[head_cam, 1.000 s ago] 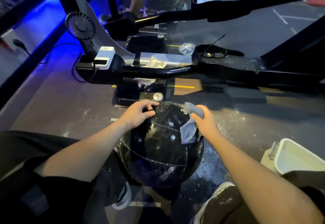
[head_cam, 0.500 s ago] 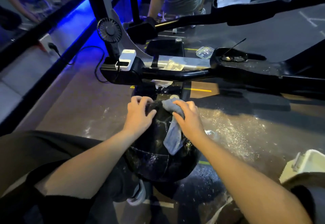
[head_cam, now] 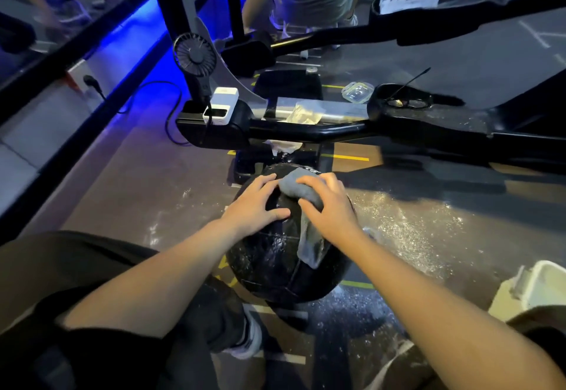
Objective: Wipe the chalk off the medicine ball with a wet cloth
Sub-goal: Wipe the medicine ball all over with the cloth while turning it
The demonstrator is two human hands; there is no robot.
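Ball (head_cam: 284, 255): black, panelled, glossy with water. It sat on the wet floor (head_cam: 407, 221) between the person's legs, just in front of the black base of a gym machine (head_cam: 306, 127). That low, near spot probably kept it within easy reach of both arms and let drips fall on the floor.

Cloth (head_cam: 301, 189): grey, damp. It was bunched on the ball's top under the right hand (head_cam: 332, 206), with one loose end hanging down the near face. The bunching likely gave a firm pad for rubbing.

Right hand: fingers curled down over the cloth, pressing it to the ball. Judged to be the wiping hand.

Left hand (head_cam: 255, 206): open, fingers spread flat on the ball's upper left, touching the cloth's edge, gripping nothing. Judged to steady the ball, since a round thing would roll under a sideways push.

Tub (head_cam: 539, 291): white, on the floor at the right, near the right forearm. Contents not visible; presumably for wetting the cloth.

Chalk: none clearly told on the visible top. Pale specks showed low on the ball, either water or residue. The far side and underside were hidden, so turning was likely needed.
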